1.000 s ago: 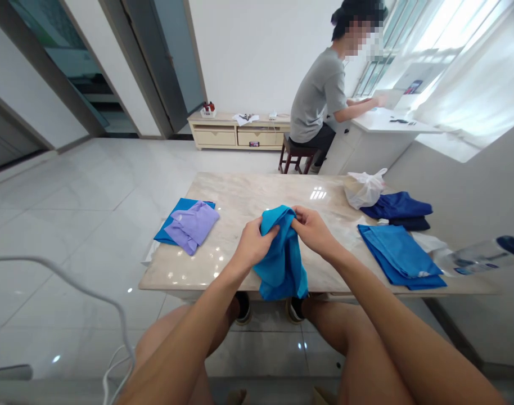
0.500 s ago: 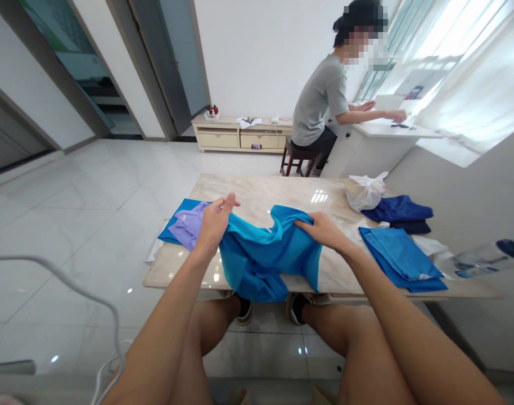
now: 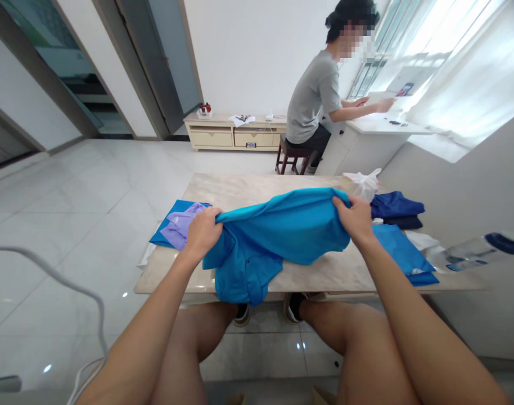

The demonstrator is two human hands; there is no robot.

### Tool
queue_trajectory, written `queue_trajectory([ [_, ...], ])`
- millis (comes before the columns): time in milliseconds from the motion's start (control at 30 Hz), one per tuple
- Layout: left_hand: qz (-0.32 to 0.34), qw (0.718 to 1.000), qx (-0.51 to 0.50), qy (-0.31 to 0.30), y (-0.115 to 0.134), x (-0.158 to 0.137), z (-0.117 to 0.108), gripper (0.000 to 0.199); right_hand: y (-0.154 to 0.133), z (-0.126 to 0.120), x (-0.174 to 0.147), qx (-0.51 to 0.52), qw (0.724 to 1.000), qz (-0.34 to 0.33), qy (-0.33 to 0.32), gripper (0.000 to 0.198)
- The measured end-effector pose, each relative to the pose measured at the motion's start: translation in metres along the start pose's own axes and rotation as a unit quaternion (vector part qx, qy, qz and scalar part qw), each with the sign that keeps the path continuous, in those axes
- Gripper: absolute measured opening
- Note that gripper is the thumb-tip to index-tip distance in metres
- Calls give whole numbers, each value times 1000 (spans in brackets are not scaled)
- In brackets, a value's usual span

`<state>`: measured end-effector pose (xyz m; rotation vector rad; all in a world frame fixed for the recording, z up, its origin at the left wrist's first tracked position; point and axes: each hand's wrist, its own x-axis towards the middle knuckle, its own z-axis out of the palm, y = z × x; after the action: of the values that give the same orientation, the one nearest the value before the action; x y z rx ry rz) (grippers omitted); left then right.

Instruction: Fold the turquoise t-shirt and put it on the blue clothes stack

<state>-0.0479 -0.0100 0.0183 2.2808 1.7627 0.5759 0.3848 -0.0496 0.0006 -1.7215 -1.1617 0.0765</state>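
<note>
Stretching turquoise shirt [image 3: 282,230] wide above marble table [image 3: 248,194] | left hand [image 3: 203,232] clenched on one end, right hand [image 3: 355,218] pinching the other | best kept taut, level, hem clear of table's near edge

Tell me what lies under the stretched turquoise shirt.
Under the turquoise shirt, held by left hand and right hand, marble table shows; anything beneath its middle is covered.

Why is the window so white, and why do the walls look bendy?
In the head view, daylight overexposes the window to white; small glare spots shine on the table and floor. The wide lens bends the door frames. The left hand, right hand and teal shirt stay sharp.
</note>
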Motion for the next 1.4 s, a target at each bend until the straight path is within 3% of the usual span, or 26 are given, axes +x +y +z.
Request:
queue_trajectory([
  [100, -14, 999, 3, -36, 17, -4, 8, 43, -6, 8, -19, -52, 995, -21, -87, 36],
  [167, 8, 997, -57, -44, 34, -5, 13, 43, -24, 15, -36, -29, 980, -87, -178, 43],
  [267, 53, 972, -217, -78, 61, -2, 14, 38, -60, 32, -59, 29, 919, -207, -335, 63],
  [333, 61, 943, -309, -104, 80, 0, 9, 36, -82, 44, -70, 55, 870, -235, -430, 76],
  [400, 38, 925, -363, -105, 96, 2, -1, 37, -99, 51, -76, 62, 856, -219, -464, 57],
  [500, -23, 911, -403, -84, 113, 1, -15, 44, -111, 52, -75, 91, 876, -193, -432, 25],
  [633, -74, 908, -409, -39, 110, -2, -22, 51, -108, 45, -63, 120, 913, -157, -358, 23],
  [733, -8, 937, -347, -45, 91, -2, -18, 48, -105, 36, -57, 103, 941, -132, -295, 19],
  [867, 77, 974, -168, -131, 65, -1, -3, 36, -102, 20, -56, 86, 960, -126, -237, 22],
  [1000, 58, 981, -57, -177, 49, 2, 0, 30, -93, 8, -55, -24, 957, -158, -240, 11],
  [1067, 32, 988, -8, -154, 46, 4, -6, 36, -88, 5, -53, -85, 950, -168, -249, 12],
  [1200, 2, 997, 44, -59, 50, 6, -24, 46, -82, 4, -47, -135, 959, -130, -214, 37],
  [1300, -2, 997, 65, -45, 57, 3, -30, 49, -79, 1, -38, -98, 970, -115, -188, 29],
  [1367, -3, 996, 80, -50, 62, -2, -28, 50, -76, -3, -33, -58, 964, -111, -235, 16],
  [1400, -5, 996, 80, -43, 64, -5, -27, 50, -73, -5, -32, -43, 949, -110, -291, 16],
])
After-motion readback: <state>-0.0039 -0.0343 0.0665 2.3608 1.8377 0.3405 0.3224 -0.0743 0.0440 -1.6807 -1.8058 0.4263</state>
